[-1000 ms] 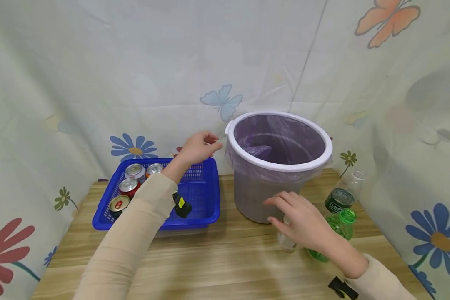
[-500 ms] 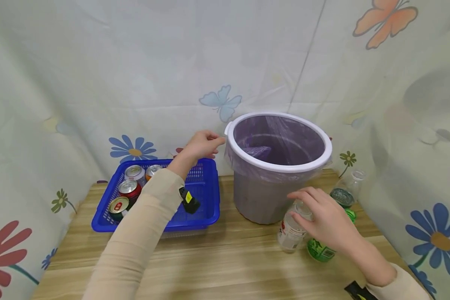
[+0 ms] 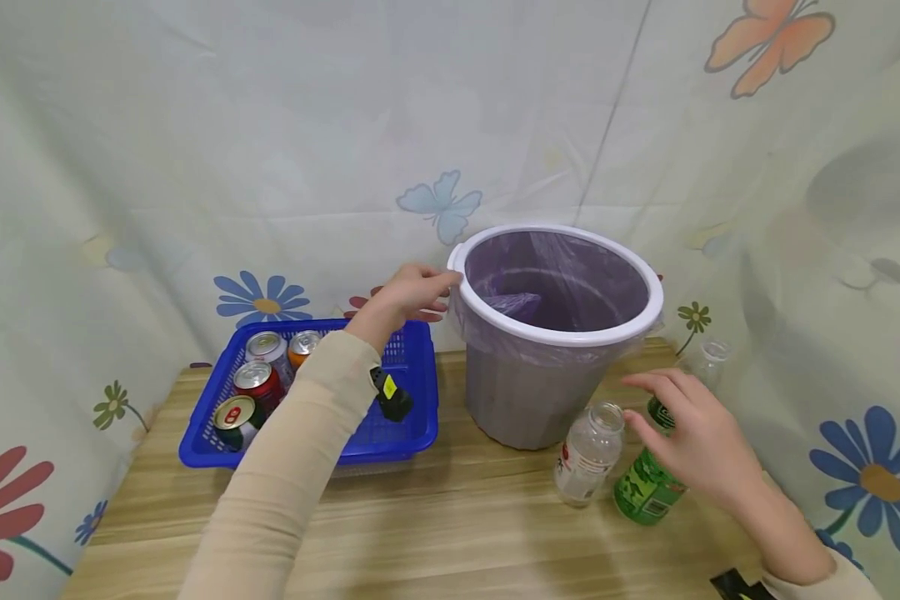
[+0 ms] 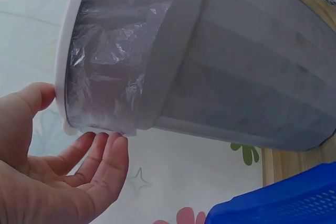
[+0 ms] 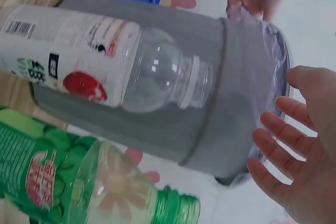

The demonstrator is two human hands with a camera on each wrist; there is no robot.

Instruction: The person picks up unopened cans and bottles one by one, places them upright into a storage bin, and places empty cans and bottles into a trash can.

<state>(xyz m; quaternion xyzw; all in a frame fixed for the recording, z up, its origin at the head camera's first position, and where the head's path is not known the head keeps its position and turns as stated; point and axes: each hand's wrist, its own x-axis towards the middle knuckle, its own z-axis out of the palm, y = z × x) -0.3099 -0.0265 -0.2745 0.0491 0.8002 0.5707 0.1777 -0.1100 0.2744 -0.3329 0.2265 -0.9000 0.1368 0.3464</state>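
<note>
At the left side of the grey trash bin (image 3: pixel 528 400), my left hand (image 3: pixel 412 292) has its thumb against the white rim (image 3: pixel 558 336). In the left wrist view, its fingers (image 4: pixel 107 156) lie loosely bent below the rim, by the thin purple liner (image 4: pixel 113 56). My right hand (image 3: pixel 708 437) hovers by the bottles with nothing in it, its fingers (image 5: pixel 281 129) spread and lightly curved. A clear bottle without a cap (image 3: pixel 588 458) stands upright before the bin. Beside it is a green bottle (image 3: pixel 647 492), whose upper part the right hand hides in the head view.
A blue basket (image 3: pixel 417 400) at the left holds several drink cans, among them a red can (image 3: pixel 258 383); the left forearm covers part of it. Another clear bottle (image 3: pixel 708 362) stands behind the right hand. A patterned cloth (image 3: pixel 307 125) hangs behind the wooden table (image 3: pixel 450 533).
My left hand has moved right to the bin's rim, its thumb now against it. The right hand has moved right from in front of the bin, uncovering the clear bottle.
</note>
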